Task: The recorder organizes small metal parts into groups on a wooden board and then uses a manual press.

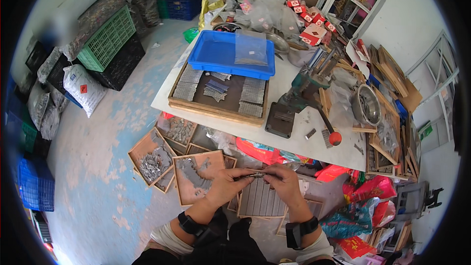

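My left hand point(225, 185) and my right hand point(285, 183) meet in front of my body, just short of the table's near edge. Their thumbs and fingertips pinch a small dark metal part point(257, 174) between them; its exact kind is too small to make out. Under my hands lie a wooden tray with long grey strips point(260, 200) and, to the left, a wooden tray point(189, 199) with grey metal pieces. On the table stands a green hand press point(304, 91) with a red-knobbed lever point(335, 138). Left of it, a wooden tray point(216, 112) holds rows of small metal parts.
A blue plastic tray point(211, 71) rests over the wooden one, with a clear bag point(251, 48) on it. A steel bowl point(367, 105) stands at the right. Red bags point(375, 189) crowd the floor there. Crates point(108, 39) and sacks point(82, 86) line the left wall.
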